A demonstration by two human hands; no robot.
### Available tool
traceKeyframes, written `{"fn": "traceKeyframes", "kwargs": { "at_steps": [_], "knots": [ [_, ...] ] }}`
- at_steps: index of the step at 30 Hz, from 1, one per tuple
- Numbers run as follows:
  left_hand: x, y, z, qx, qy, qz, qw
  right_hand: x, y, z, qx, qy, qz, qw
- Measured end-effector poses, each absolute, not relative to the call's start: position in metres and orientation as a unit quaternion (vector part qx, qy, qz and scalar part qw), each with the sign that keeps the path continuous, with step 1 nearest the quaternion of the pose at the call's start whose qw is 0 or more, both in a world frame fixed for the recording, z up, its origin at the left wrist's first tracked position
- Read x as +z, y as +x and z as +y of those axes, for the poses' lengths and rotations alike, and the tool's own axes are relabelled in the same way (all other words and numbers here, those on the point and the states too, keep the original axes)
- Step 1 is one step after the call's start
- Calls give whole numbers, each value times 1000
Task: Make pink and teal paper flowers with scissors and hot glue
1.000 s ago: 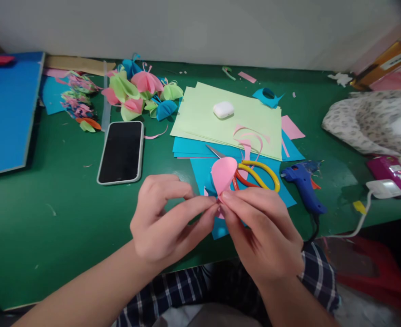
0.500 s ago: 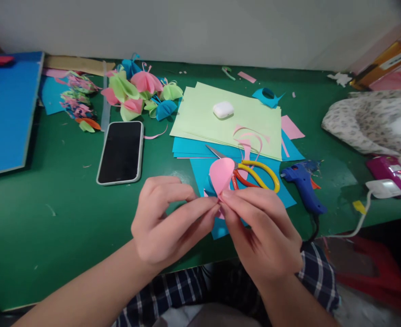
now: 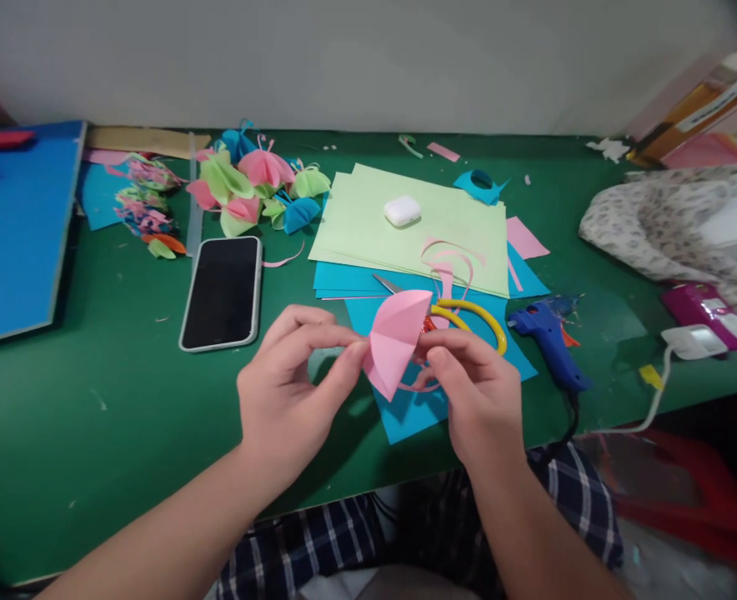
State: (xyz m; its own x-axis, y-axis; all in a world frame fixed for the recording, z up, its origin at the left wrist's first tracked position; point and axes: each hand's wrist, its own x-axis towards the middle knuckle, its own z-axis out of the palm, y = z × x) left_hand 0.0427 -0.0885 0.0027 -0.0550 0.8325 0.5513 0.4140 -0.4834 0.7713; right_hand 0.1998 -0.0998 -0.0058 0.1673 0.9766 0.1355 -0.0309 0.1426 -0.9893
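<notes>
A creased pink paper piece, folded and rounded along its upper edge, is held up off the table between my hands. My left hand pinches its left edge between thumb and forefinger. At its right edge is my right hand, fingers curled and thumb bent, closed against the paper. Just behind lie scissors with yellow and red handles, their middle hidden by the pink paper. A blue paper sheet is spread below my hands. A thin pink curl shows beneath the folded piece.
Pale green sheets carry a white earbud case. A phone lies left, before a heap of paper butterflies. On the right are a blue glue gun, a white plug with cable and a patterned cloth.
The pink paper has turned and opened out from a narrow pinched shape, showing its creased face. My hands have moved apart to its two sides. The view has tilted slightly.
</notes>
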Motion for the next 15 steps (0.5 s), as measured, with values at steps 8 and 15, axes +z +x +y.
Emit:
{"fn": "traceKeyframes", "kwargs": {
  "at_steps": [8, 15],
  "knots": [
    [4, 41, -93, 509, 749, 421, 57, -7, 202, -99, 513, -436, -429, 603],
    [8, 40, -94, 500, 773, 390, 11, -4, 204, -99, 409, -399, -523, 632]
  ]
}}
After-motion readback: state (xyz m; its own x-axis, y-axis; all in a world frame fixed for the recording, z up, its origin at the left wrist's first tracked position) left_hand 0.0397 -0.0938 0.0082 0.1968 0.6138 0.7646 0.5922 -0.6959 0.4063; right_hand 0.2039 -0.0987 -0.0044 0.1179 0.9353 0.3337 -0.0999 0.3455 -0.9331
